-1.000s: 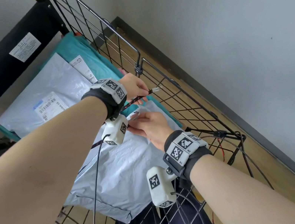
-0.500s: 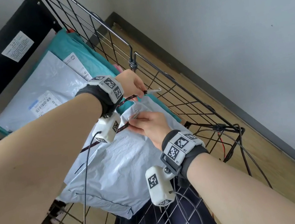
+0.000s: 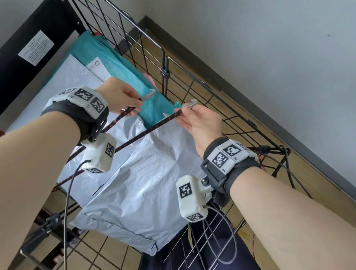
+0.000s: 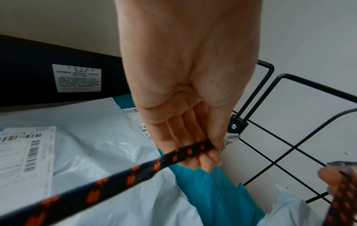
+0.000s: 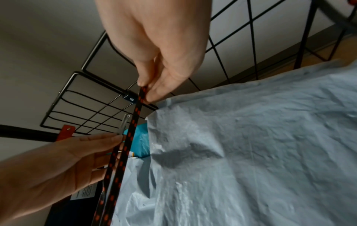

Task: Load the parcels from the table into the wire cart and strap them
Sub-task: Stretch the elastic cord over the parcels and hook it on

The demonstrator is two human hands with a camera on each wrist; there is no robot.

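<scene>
Two hands over parcels in a wire cart (image 3: 192, 99)

Left hand (image 3: 118, 96) and right hand (image 3: 203, 122) each pinch a hooked cord (image 3: 148, 131) above grey parcels (image 3: 139, 188); wood floor (image 3: 308, 174) and grey wall (image 3: 271, 25) at 3 o'clock.

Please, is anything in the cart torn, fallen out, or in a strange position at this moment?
Nothing looks damaged or spilled. The grey parcel lies tilted over the teal parcel inside the wire cart. The left hand and right hand each pinch a cord end; neither hook is attached yet.
</scene>
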